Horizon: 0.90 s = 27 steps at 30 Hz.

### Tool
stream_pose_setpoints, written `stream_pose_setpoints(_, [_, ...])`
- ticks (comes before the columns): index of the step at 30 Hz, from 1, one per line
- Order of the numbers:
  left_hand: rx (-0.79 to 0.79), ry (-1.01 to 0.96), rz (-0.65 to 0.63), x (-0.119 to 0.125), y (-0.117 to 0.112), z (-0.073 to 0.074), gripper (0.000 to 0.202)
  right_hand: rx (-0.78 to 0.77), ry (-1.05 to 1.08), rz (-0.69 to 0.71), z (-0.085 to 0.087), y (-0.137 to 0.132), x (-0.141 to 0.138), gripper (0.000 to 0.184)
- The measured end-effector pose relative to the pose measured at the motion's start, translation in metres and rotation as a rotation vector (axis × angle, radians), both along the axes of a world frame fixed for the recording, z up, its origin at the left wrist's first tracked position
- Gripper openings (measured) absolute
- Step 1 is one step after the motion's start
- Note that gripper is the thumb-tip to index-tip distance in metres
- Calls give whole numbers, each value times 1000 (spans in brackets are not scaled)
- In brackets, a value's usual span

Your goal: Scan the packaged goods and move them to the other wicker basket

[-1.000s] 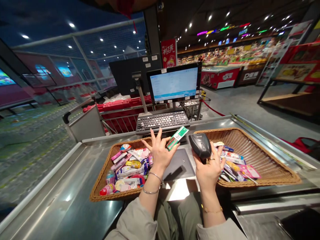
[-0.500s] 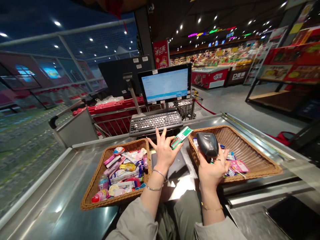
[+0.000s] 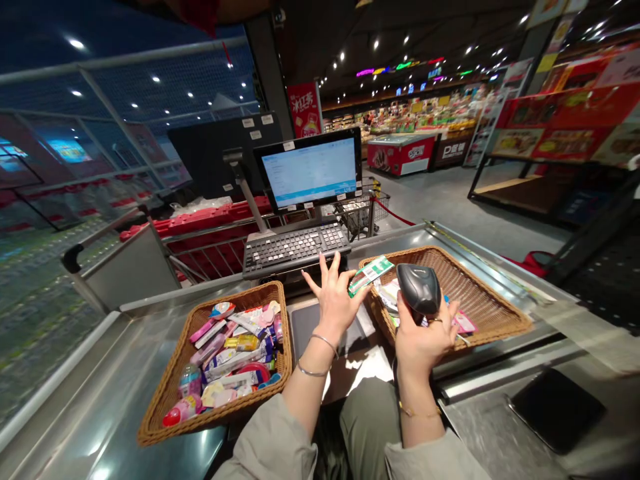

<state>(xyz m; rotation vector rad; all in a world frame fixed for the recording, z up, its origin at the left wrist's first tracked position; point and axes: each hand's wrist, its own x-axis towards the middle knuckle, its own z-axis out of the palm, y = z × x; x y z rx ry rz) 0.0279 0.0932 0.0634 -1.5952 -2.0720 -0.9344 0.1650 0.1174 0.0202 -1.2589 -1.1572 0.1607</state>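
Between thumb and finger, my left hand (image 3: 336, 297) pinches a flat green-and-white packet (image 3: 371, 275) with a barcode on it; the other fingers are spread. The packet is over the near-left rim of the right wicker basket (image 3: 493, 300). My right hand (image 3: 423, 337) is wrapped round a black handheld barcode scanner (image 3: 420, 289), its head just right of the packet. Beneath the scanner, partly hidden by my right hand, small packaged goods lie in that basket, a pink card (image 3: 465, 323) among them. The left wicker basket (image 3: 155, 407) is full of tubes, bottles and small packs.
A black keyboard (image 3: 297, 248) and a lit monitor (image 3: 313, 170) stand behind the hands on the metal counter (image 3: 113, 363). A black flat pad (image 3: 557, 408) lies at the right. Beyond are a shopping cart (image 3: 363, 212) and red shelves (image 3: 565, 123).
The packet has moved right and turned flatter, nearer the scanner, with its barcode now showing. The camera view has swung to the right. Both hands keep their holds.
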Motion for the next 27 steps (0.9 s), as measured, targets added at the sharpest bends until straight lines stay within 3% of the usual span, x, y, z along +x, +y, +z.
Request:
stream_pose_setpoints(10, [-54, 76, -108, 21, 20, -6, 37, -20, 76, -67, 2, 3, 13, 67])
stream_pose_setpoints(17, [-97, 96, -125, 41, 38, -3, 68, -20, 107, -109, -4, 9, 20, 76])
stream_pose_setpoints(22, [-103, 26, -52, 27, 22, -1, 58, -29, 90, -106, 0, 7, 18, 75])
stream_pose_setpoints(27, [-84, -60, 65, 5, -13, -1, 55, -20, 52, -52, 6, 1, 9, 72])
